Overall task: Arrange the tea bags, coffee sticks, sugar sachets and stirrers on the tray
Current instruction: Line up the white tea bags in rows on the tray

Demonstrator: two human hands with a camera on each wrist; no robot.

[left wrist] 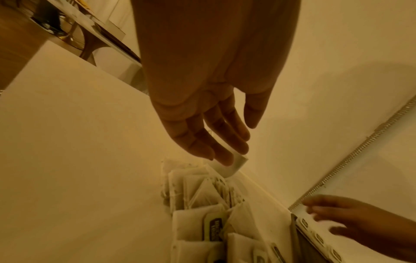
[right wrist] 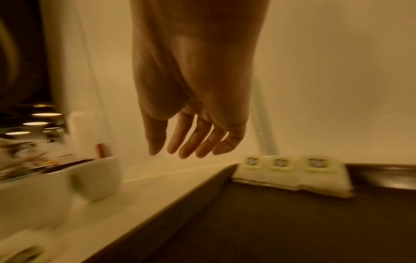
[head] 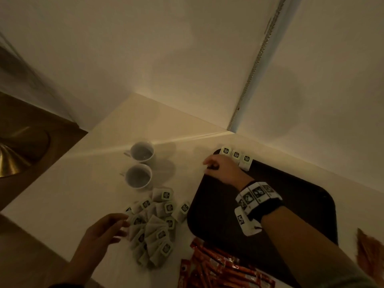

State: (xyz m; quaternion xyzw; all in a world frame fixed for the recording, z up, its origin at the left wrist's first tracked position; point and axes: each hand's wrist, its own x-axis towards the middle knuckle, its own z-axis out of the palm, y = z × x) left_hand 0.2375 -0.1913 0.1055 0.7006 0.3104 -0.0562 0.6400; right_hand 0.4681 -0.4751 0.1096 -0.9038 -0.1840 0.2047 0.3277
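Observation:
A dark tray (head: 291,215) lies at the right of the white counter. Three tea bags (head: 236,155) stand in a row along its far corner, also seen in the right wrist view (right wrist: 281,170). My right hand (head: 209,166) hovers over the tray's far left rim beside them, fingers relaxed and empty (right wrist: 173,151). A loose pile of tea bags (head: 155,225) lies left of the tray. My left hand (head: 122,225) reaches its left edge with straight fingers (left wrist: 238,142), fingertips touching one bag's tag (left wrist: 236,166). Red coffee sticks (head: 218,267) lie heaped near the tray's front.
Two white cups (head: 142,151) (head: 138,175) stand just beyond the pile, left of the tray. Walls close off the counter behind and to the right. Something brown (head: 369,256) shows blurred at the right edge. A brass lamp base (head: 12,159) sits past the counter's left edge.

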